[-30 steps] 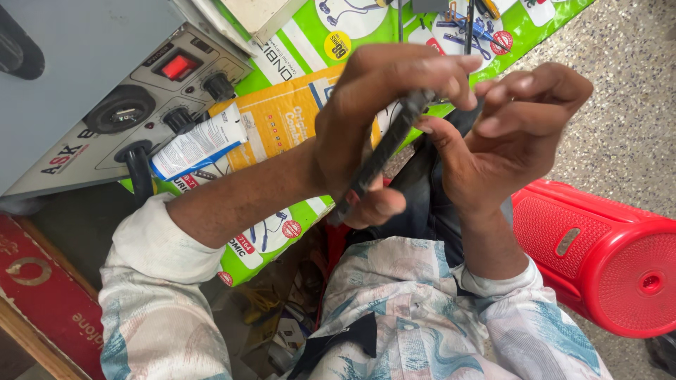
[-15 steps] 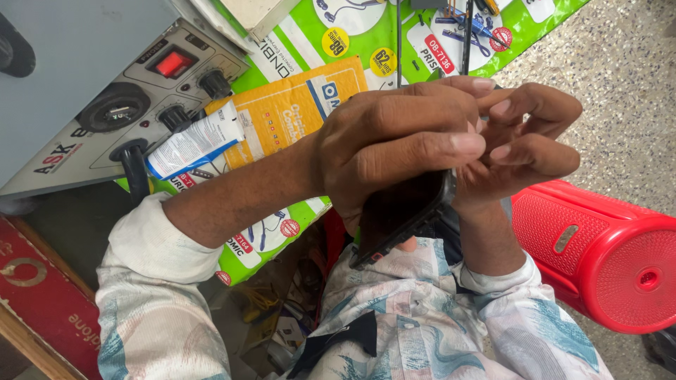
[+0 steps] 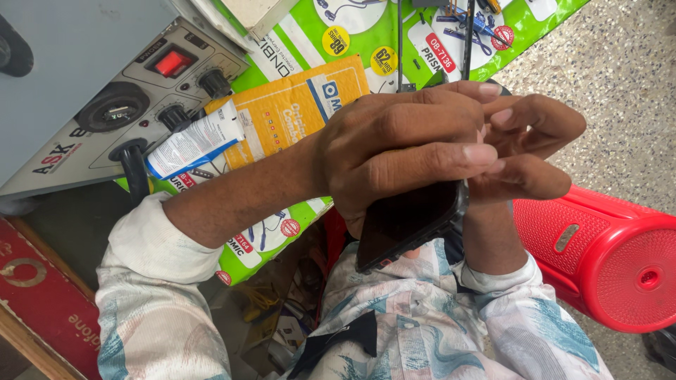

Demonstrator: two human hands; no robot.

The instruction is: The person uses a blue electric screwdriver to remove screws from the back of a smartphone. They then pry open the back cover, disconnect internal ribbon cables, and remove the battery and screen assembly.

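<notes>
red speaker (image 3: 620, 267), grey power supply (image 3: 91, 119), white tube (image 3: 193, 141), orange box (image 3: 289, 112).

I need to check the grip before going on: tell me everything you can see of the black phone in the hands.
The black phone is a flat slab with a glossy dark face and rounded edges, lying tilted, its lower corner toward the patterned shirt. The left hand wraps over its upper part, fingers across the top edge; the right hand meets it at the right end. Its screen looks unlit.
</notes>
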